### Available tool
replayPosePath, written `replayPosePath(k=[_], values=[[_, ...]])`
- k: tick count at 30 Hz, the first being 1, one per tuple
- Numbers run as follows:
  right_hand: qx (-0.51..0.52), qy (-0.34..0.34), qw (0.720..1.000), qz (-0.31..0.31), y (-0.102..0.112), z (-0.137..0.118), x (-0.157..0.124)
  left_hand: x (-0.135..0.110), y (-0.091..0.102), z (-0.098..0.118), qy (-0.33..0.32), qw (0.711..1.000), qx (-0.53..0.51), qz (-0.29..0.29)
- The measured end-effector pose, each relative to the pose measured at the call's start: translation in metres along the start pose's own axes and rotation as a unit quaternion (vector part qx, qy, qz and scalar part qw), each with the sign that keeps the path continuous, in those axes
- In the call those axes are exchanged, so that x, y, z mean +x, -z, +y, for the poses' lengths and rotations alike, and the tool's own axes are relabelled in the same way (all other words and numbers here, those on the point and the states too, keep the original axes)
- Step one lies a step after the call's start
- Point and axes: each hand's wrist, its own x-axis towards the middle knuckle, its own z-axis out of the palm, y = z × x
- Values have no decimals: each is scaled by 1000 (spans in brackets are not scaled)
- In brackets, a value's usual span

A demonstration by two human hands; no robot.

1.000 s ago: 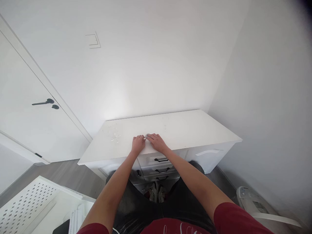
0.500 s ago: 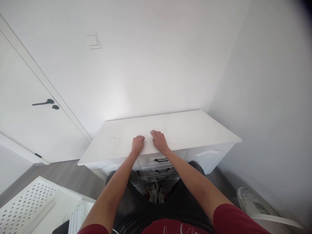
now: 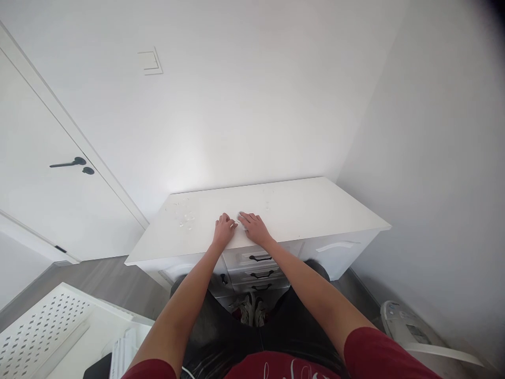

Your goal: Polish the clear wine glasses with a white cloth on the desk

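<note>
My left hand [image 3: 224, 231] rests near the front of a white cabinet top [image 3: 315, 210], fingers curled and pinched at a tiny clear bit by the fingertips. Close on its right, my right hand [image 3: 254, 228] bends its fingers over a small clear, transparent piece [image 3: 240, 215], mostly hidden under the fingertips. The two hands almost meet. Several small clear pieces [image 3: 189, 216] lie scattered to the left on the same top. A few more faint clear pieces [image 3: 267, 206] lie behind my right hand. Their exact kind is too small to tell.
Below the top are drawers with black handles [image 3: 261, 258]. A white door with a black handle [image 3: 69, 162] stands at left. A white perforated panel [image 3: 51, 321] is at lower left, a pale appliance [image 3: 406, 321] at lower right. The wall [image 3: 252, 105] rises behind the cabinet.
My right hand has moved a little left, bringing its clear piece close to my left fingertips. My left fingers have shifted slightly. The scattered pieces have stayed put.
</note>
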Motion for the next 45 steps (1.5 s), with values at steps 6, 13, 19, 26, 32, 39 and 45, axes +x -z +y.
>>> replayPosePath(k=[6,13,19,26,32,39,45], values=[[-8,-66,997,26,-4,2,0,0,-6,-5,-14,1000,-4,18],[0,-56,998,30,-4,2,0,1,-5,-4,-6,999,-30,18],[19,3,1000,12,-4,4,0,-1,-2,-3,7,1000,-16,6],[24,-40,999,22,-1,3,-1,-1,1,2,25,999,-10,-24],[30,-8,1000,-5,-3,5,-3,-2,-2,4,6,1000,-15,-21],[31,16,999,-30,-6,5,-4,-2,-10,0,30,999,-26,-9],[13,-23,1000,-8,-5,4,-4,-3,-9,2,35,999,-40,-3]])
